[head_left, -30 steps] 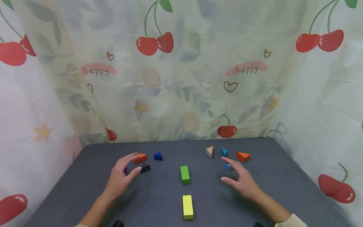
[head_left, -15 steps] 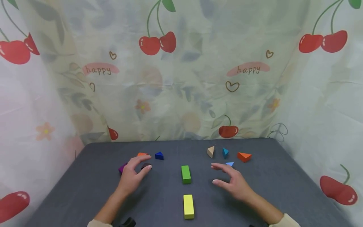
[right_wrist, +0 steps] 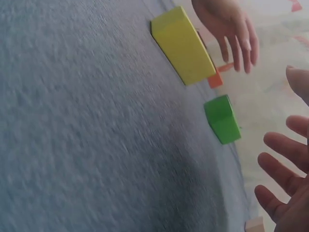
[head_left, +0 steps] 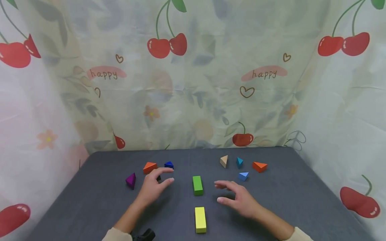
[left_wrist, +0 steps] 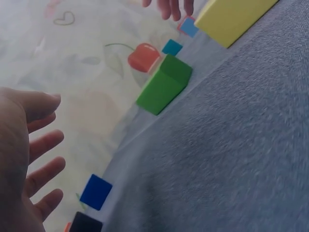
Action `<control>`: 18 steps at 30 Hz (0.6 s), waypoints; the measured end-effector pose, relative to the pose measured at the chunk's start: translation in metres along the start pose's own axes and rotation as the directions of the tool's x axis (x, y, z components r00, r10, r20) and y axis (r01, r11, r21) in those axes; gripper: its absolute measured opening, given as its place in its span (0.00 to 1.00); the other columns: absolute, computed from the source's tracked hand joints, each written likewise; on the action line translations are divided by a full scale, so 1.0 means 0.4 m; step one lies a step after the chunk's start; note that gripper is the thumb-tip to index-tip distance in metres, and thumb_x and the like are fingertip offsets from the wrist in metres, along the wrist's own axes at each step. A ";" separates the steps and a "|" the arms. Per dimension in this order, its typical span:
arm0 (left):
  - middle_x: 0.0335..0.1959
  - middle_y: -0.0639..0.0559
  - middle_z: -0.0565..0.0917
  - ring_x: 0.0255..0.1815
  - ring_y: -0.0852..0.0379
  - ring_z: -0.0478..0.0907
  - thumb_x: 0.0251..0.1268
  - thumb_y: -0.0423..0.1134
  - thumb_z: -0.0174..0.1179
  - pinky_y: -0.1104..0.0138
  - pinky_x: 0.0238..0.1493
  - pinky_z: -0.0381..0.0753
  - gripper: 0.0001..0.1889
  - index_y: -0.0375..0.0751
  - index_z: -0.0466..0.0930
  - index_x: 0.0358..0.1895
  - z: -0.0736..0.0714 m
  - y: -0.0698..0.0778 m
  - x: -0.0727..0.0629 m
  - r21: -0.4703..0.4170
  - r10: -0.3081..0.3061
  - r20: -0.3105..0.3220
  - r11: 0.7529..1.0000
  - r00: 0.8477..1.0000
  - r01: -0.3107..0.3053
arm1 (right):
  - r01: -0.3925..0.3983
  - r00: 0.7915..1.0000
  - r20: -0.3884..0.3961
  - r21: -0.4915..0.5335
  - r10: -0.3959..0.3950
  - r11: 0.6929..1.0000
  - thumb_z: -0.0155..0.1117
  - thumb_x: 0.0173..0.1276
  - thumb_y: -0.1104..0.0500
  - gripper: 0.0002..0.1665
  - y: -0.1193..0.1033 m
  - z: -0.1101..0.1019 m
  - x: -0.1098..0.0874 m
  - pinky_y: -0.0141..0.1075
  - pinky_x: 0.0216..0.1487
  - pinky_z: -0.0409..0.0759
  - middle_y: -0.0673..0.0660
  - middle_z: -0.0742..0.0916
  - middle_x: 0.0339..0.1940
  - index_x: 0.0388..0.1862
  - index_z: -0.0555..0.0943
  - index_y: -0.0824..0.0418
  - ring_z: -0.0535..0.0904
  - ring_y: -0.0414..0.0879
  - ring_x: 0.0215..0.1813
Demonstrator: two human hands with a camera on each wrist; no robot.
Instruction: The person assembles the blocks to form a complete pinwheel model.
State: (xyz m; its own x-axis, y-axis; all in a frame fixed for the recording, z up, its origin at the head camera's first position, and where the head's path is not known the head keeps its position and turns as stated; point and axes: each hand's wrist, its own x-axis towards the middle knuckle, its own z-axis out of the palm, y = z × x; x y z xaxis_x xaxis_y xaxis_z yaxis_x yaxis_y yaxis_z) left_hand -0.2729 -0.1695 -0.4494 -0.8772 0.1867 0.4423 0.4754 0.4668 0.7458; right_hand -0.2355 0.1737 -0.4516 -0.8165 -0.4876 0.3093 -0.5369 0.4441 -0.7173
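Observation:
A green rectangular block [head_left: 197, 185] lies mid-table, between the two hands. Closer to the front is a yellow rectangular block [head_left: 200, 220]. My left hand [head_left: 154, 186] hovers left of the green block, thumb and fingers spread apart and holding nothing. It partly hides a black block [head_left: 158, 178] and overlaps a dark blue triangular block [head_left: 169, 164]. On the right, my right hand [head_left: 236, 197] is held over the cloth, also with fingers apart and nothing in them. The right wrist view shows both the green block [right_wrist: 222, 119] and the yellow block [right_wrist: 182, 46] beyond its fingers.
Back left lie an orange triangular block [head_left: 149, 167] and a purple one [head_left: 131, 180]. Back right, a beige block [head_left: 224, 161], a teal block [head_left: 239, 162], a light blue block [head_left: 243, 176] and another orange block [head_left: 259, 166] are spread out. A printed curtain [head_left: 193, 83] surrounds the grey tabletop [head_left: 99, 201].
Both hands have moved inward toward the green block, the left going right and the right going left. The purple, orange and light blue blocks are now uncovered. The blocks have stayed put.

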 end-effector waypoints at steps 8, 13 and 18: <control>0.53 0.56 0.82 0.60 0.50 0.73 0.59 0.41 0.70 0.47 0.61 0.68 0.18 0.50 0.83 0.53 0.041 0.007 0.000 0.029 -0.043 0.045 0.999 0.998 0.042 | -0.002 0.996 0.091 0.006 0.001 1.000 0.68 0.66 0.50 0.30 -0.020 0.039 0.006 0.52 0.61 0.71 0.52 0.83 0.57 0.66 0.74 0.56 0.76 0.48 0.59; 0.54 0.54 0.82 0.59 0.48 0.74 0.59 0.42 0.70 0.45 0.60 0.68 0.19 0.49 0.82 0.54 0.065 0.006 -0.001 -0.005 -0.065 0.072 0.998 0.995 0.066 | -0.011 0.991 0.133 0.001 0.010 1.000 0.67 0.67 0.47 0.31 -0.023 0.067 0.002 0.49 0.60 0.71 0.49 0.83 0.57 0.66 0.74 0.56 0.75 0.48 0.59; 0.56 0.49 0.81 0.59 0.45 0.75 0.58 0.40 0.71 0.45 0.59 0.69 0.25 0.44 0.79 0.60 0.094 -0.002 -0.002 -0.045 -0.063 0.111 0.997 0.992 0.068 | -0.018 0.986 0.168 0.010 0.016 1.000 0.65 0.67 0.44 0.33 -0.026 0.087 -0.005 0.46 0.60 0.71 0.49 0.82 0.57 0.67 0.74 0.56 0.75 0.45 0.59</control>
State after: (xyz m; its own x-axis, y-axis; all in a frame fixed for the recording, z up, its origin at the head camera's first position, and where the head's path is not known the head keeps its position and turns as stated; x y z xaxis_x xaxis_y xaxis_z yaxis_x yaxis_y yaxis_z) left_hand -0.2749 -0.1374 -0.4692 -0.9075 0.2513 0.3365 0.4167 0.4395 0.7957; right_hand -0.2207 0.1441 -0.4666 -0.7778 -0.5997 0.1880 -0.5198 0.4456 -0.7289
